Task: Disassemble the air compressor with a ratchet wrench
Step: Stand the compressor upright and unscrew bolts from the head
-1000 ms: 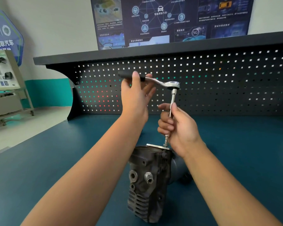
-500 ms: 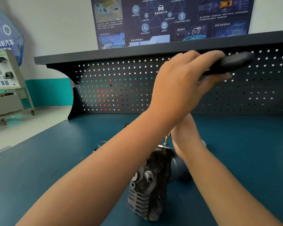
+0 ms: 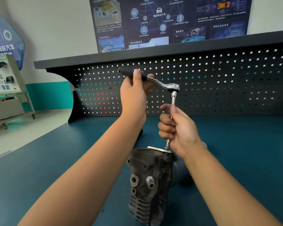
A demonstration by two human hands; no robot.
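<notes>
1. A person works on a compressor [image 3: 147, 176] standing on end on a blue worktop [image 3: 235, 152], between the two forearms.
2. The left hand [image 3: 134, 97] is wrapped around the black grip of the wrench [image 3: 160, 82], thumb over the top, holding it high in front of the pegboard [image 3: 227, 88].
3. The right hand [image 3: 180, 129] is closed in a fist around the extension [image 3: 173, 97], a slim steel bar dropping from the wrench head to the plate [image 3: 156, 148] on top of the compressor.
4. The relation that counts: the extension stands almost upright, its long axis running from the plate's right-hand corner up to the wrench head, while the handle reaches out roughly level to the left. The left hand sits at the handle's outer end, well left of the bar. The right hand is the nearer to the compressor, just above the plate.
5. The bar's tip appears to sit on a fastener at that corner, though the fastener itself is too small to make out.
6. The next swing, by this reading, turns about the upright bar, with the right hand steadying it so the tip does not slip off.
7. A dark poster [image 3: 170, 22] hangs on the wall behind.
</notes>
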